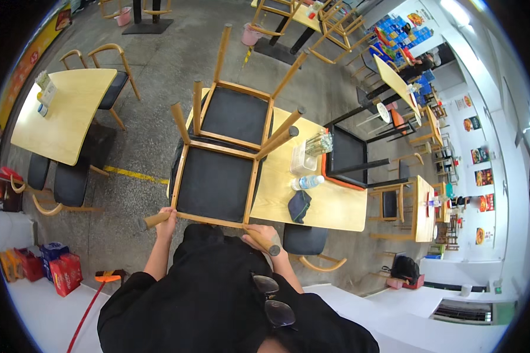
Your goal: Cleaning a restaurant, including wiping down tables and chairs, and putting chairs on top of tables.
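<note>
Directly before me an upturned wooden chair [216, 183] rests seat-down on a pale wooden table [335, 207], its black underside facing up. My left hand [167, 225] grips its near left corner at the leg. At the near right corner, my right hand [263, 236] is closed around the base of the other near leg. Just beyond it lies a second upturned chair [236, 115], legs in the air. To the right on the same table are a dark cloth [299, 206], a water bottle [308, 182] and a white plastic basket [303, 161] beside dried flowers [319, 143].
An upturned stool [346, 152] with black legs and an orange rim sits at the table's far right. A black-seated chair [305, 240] stands close on my right. Another table [66, 112] with chairs is at left. A red-handled broom [88, 309] leans at lower left.
</note>
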`<state>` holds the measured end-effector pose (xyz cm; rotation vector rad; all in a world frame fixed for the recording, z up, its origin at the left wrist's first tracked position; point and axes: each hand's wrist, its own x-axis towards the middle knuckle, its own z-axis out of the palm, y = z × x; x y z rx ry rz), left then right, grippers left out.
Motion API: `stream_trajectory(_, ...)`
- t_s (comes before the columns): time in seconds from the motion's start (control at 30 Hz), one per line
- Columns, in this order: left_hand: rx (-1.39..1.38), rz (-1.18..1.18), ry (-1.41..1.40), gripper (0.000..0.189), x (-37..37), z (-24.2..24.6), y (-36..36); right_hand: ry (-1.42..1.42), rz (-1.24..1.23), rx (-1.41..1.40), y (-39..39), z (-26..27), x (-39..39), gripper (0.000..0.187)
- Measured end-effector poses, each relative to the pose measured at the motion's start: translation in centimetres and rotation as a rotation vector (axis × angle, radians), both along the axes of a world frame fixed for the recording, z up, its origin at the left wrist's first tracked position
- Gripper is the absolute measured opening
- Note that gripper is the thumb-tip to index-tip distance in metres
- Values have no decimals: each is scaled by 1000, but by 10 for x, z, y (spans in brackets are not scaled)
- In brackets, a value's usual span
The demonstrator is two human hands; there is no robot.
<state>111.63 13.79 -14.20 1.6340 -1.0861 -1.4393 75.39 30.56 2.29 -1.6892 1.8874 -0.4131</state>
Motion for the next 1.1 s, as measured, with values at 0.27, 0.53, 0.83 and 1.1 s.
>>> stream_trajectory(0.27,152,130,138,27,-10,0,3,36,-37,-68,5,-13,-4,35)
stream_trajectory(0.53,227,103,170,31,-11,6,2,-102,-209,-196,18,-34,1,34)
stream_trajectory(0.83,328,250,155,38,-30,23,6,-140,-169,-210,20,-44,-13,36)
stream_trajectory(1.1,244,445,136,34,-52,-6,17,-265,-238,12,38,-36,-56,44)
